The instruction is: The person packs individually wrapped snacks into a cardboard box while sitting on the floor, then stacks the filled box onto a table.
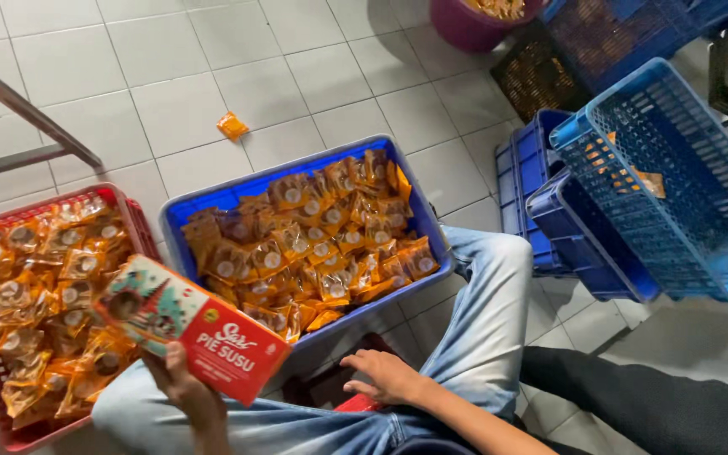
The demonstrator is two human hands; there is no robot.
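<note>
Gripping a red printed carton [191, 329] from beneath, your left hand [180, 383] closed on it over your knee; your right hand [388, 376] empty, fingers loosely spread, beside the blue crate [212, 202] of orange wrapped pastries [313, 244]; red crate [132, 211] at left.

Pale square floor tiles [254, 84] with thin grey joints cover the room under even light. A metal frame [23, 126] slants across the floor at its left edge. One orange packet [232, 125] lies loose on the tiles, right of the frame. Shadow darkens the floor's lower right corner.
</note>
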